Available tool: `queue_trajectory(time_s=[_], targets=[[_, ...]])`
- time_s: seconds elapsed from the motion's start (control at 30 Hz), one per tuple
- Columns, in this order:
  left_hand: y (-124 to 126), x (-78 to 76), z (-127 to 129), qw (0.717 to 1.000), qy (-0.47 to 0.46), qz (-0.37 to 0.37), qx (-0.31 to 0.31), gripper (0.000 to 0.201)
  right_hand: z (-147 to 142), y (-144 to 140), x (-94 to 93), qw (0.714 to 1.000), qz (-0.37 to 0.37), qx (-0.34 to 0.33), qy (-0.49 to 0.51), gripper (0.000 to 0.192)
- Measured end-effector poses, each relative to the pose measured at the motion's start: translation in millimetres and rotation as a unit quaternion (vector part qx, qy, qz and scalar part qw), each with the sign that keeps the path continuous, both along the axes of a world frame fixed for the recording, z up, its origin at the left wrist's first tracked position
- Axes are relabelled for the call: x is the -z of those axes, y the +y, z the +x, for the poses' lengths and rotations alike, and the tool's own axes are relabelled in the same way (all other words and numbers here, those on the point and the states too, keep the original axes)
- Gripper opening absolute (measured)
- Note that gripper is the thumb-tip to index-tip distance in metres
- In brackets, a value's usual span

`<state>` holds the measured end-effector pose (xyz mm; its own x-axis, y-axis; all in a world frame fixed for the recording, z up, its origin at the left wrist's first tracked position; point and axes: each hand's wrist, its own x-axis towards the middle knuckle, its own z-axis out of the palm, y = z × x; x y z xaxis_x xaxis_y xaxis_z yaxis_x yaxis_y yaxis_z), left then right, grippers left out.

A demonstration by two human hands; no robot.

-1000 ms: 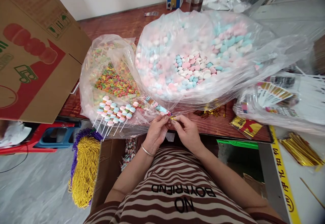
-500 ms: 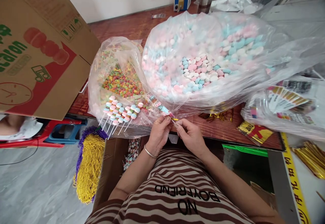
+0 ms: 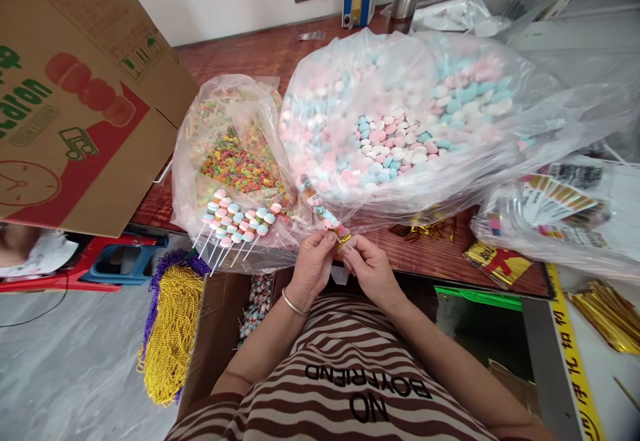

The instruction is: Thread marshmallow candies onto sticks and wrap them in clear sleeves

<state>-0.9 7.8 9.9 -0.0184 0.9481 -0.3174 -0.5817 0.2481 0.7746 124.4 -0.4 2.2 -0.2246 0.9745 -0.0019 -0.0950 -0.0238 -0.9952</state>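
Note:
A candy lollipop in a clear printed wrapper (image 3: 324, 214) points away from me over the table edge. My left hand (image 3: 314, 258), with a bangle at the wrist, is closed in a pinch around its lower end. My right hand (image 3: 373, 269) is closed too, fingertips pinching a gold twist tie (image 3: 344, 240) at the wrapper's neck. The stick end is hidden by my fingers. Just left of my hands, several candy skewers (image 3: 235, 220) in pink, white and blue lie on a clear bag of small colourful rings (image 3: 243, 164).
Behind my hands sits a big clear bag of pastel candies (image 3: 395, 138). A cardboard box (image 3: 95, 108) stands at left, with yellow bead strings (image 3: 173, 334) hanging below. Gold twist-tie packets (image 3: 497, 262) and printed plastic bags (image 3: 565, 204) lie at right. A metal flask (image 3: 404, 4) stands behind.
The gold tie now sits bent around the wrapper's neck, where earlier it stuck out straighter. The wrapped lollipop has turned slightly more upright. Both hands stay in nearly the same place.

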Motion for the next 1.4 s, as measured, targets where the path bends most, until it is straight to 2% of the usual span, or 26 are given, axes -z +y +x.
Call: queue_trajectory(time_s=[0.1, 0.3, 0.47, 0.63, 0.77, 0.87, 1.17, 1.23, 1.3, 1.4], targets=[[-1, -0.6, 1, 0.999, 0.026, -0.002, -0.032, 0.035, -5, -4, -3.6, 1.0, -0.012, -0.001, 0.009, 0.039], [-9, -0.2, 12, 0.998, 0.062, 0.003, -0.031, 0.035, -10, -9, -3.6, 0.999, -0.02, 0.039, 0.032, 0.038], [-5, -7.9, 7, 0.998, 0.062, 0.017, -0.024, 0.031, -5, -6, -2.3, 0.999, 0.003, 0.043, -0.004, 0.033], [-1, -16.3, -1, 0.999, 0.041, 0.009, -0.016, 0.033, -2, -9, -4.7, 0.996, 0.052, 0.033, -0.062, 0.029], [-3, -15.8, 0, 0.998, 0.035, 0.009, -0.044, 0.032, -2, -9, -5.9, 0.993, 0.081, 0.016, -0.085, 0.027], [-4, -16.1, 0, 0.999, 0.02, 0.005, -0.037, 0.03, -2, -8, -7.3, 0.99, 0.102, 0.011, -0.1, 0.026], [-4, -17.5, -1, 0.999, -0.028, -0.007, -0.036, 0.027, -5, -12, -3.9, 0.99, 0.094, -0.032, -0.104, 0.028], [-4, -17.9, -1, 0.999, -0.021, -0.003, -0.048, 0.024, -5, -12, -2.9, 0.986, 0.106, 0.0, -0.128, 0.021], [-4, -18.9, -1, 0.998, -0.01, -0.001, -0.058, 0.023, -4, -10, -3.6, 0.969, 0.158, 0.078, -0.176, 0.012], [-6, -20.2, 2, 0.999, -0.005, -0.007, -0.046, 0.024, -1, -3, -7.6, 0.898, 0.296, 0.182, -0.271, 0.027]])
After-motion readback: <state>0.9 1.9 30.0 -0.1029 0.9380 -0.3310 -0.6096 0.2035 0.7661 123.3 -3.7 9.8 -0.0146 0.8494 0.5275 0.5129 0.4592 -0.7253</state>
